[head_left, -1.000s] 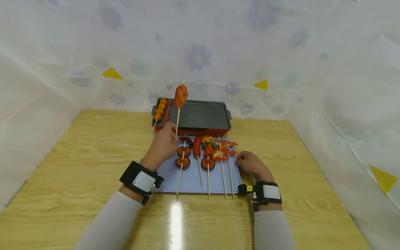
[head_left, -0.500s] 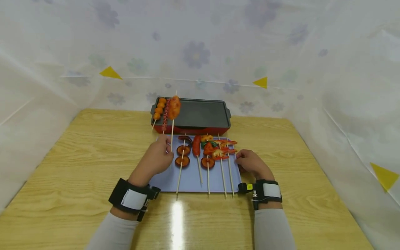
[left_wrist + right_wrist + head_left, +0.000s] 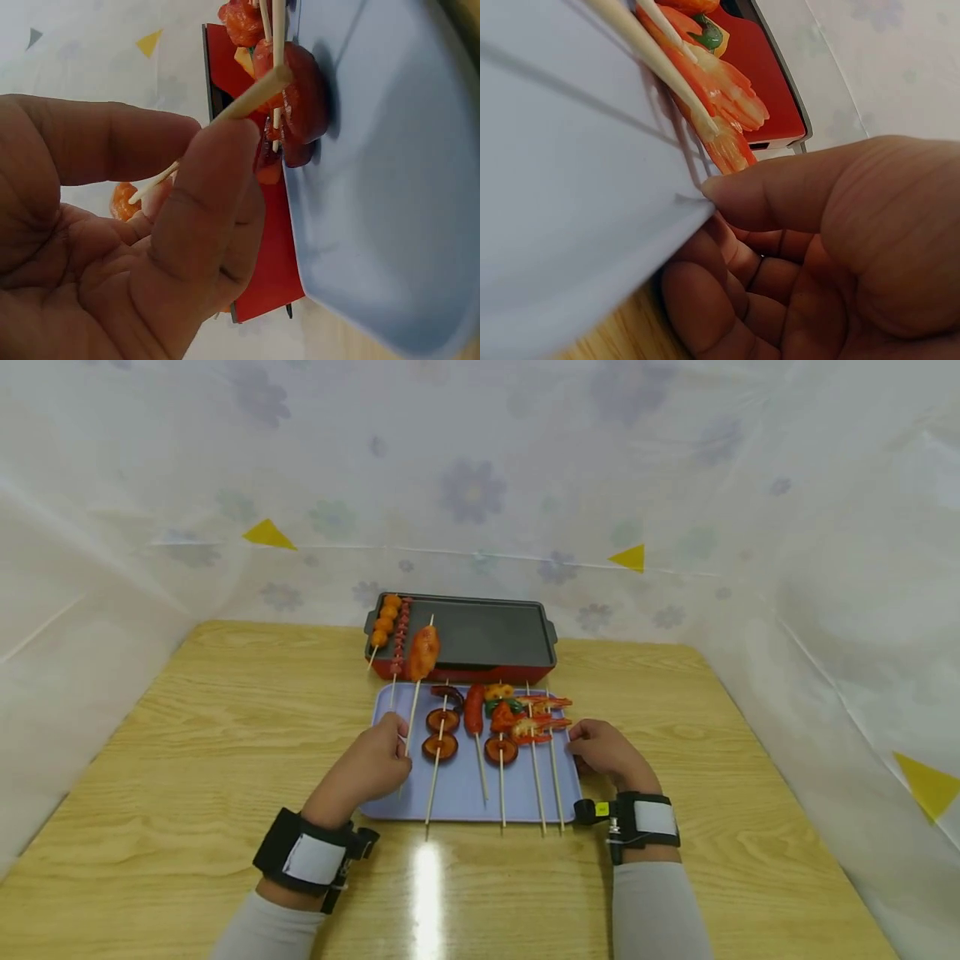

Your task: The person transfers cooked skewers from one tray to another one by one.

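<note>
My left hand (image 3: 372, 762) pinches the bare lower stick of a chicken wing skewer (image 3: 424, 652). The reddish-brown wing is raised in front of the grill's near left edge. In the left wrist view, thumb and finger meet around the wooden stick (image 3: 251, 96). A pale lilac tray (image 3: 457, 802) lies beneath, and my right hand (image 3: 609, 752) grips its right rim. The right wrist view has the thumb on top of the rim and fingers curled below. On the tray rest a mushroom skewer (image 3: 440, 747), a sausage skewer (image 3: 474, 710), a mixed skewer (image 3: 501, 750) and shrimp skewers (image 3: 536, 731).
Behind the tray stands a red electric grill (image 3: 487, 675) with a dark plate (image 3: 487, 631). At its left lie a skewer of orange balls (image 3: 385, 622) and a thin reddish skewer (image 3: 400, 635). The wooden table (image 3: 225, 735) meets a flower-patterned sheet (image 3: 472, 485) behind.
My left hand has come down and toward me, slightly left, lowering the chicken wing skewer from above the grill to its near edge. The right hand stays on the tray rim.
</note>
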`<action>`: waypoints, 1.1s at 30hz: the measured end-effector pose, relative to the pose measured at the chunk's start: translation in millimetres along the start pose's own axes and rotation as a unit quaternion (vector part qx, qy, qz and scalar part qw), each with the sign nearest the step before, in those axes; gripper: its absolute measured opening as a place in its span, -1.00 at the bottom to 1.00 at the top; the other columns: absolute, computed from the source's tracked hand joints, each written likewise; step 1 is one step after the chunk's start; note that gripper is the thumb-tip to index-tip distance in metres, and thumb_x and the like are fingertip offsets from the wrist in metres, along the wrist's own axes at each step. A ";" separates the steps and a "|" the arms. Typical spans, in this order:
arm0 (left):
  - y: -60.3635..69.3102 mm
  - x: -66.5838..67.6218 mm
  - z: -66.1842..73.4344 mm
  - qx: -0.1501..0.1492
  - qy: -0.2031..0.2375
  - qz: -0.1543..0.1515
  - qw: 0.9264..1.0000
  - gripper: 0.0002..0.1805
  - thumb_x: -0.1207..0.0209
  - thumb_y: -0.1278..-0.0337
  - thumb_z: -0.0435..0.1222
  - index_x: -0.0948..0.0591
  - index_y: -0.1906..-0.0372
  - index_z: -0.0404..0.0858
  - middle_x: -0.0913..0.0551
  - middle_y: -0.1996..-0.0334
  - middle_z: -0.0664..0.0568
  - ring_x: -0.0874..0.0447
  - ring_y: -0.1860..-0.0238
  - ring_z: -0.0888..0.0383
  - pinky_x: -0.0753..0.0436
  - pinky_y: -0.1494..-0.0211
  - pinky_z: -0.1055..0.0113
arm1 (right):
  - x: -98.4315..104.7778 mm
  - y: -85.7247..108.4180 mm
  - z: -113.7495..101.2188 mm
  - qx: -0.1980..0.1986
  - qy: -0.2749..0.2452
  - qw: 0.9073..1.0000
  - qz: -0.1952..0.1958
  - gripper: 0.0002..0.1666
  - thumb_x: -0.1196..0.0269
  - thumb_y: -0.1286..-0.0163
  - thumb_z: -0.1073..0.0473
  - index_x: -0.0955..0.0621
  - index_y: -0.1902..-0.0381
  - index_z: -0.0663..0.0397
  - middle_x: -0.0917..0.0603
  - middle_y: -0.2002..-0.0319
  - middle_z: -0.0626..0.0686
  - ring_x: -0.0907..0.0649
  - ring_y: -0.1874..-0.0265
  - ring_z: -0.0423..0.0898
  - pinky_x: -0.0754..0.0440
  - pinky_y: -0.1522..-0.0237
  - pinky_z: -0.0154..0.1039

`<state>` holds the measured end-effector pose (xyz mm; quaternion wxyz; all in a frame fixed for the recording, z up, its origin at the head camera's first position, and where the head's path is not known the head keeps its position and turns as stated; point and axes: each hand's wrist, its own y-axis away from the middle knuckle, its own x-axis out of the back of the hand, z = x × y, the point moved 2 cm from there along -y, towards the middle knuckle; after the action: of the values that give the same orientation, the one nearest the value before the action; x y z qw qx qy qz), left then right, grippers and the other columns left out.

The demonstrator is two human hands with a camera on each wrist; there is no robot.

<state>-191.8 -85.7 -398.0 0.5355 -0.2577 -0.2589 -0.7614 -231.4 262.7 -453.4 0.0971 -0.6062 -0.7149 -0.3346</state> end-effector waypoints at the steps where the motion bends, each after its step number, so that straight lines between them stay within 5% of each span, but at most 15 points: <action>1: 0.9 -1.2 -0.7 0.004 0.001 -0.002 1.000 -0.74 -0.05 -0.04 -0.51 -0.35 0.12 -0.35 -0.39 0.48 0.00 -0.35 0.52 0.10 -0.31 0.45 0.28 | 0.0 -0.1 0.1 0.000 -0.001 1.000 0.000 -0.85 -0.14 -0.41 0.29 -0.51 0.15 0.30 -0.52 0.35 0.12 -0.52 0.43 -0.04 -0.53 0.39 -0.21; 33: 18.3 -18.4 -11.7 0.074 0.005 -0.035 0.997 -0.76 -0.08 0.05 -0.53 -0.42 0.20 -0.36 -0.40 0.52 -0.03 -0.37 0.53 0.08 -0.32 0.51 0.29 | 1.4 -1.6 0.7 -0.010 -0.004 1.000 0.006 -0.87 -0.13 -0.42 0.29 -0.52 0.16 0.28 -0.52 0.32 0.12 -0.53 0.41 -0.03 -0.54 0.38 -0.22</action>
<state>-170.3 -86.3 -416.8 0.5271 -0.2044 -0.3211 -0.7598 -233.0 264.2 -453.8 0.0903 -0.6124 -0.7084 -0.3392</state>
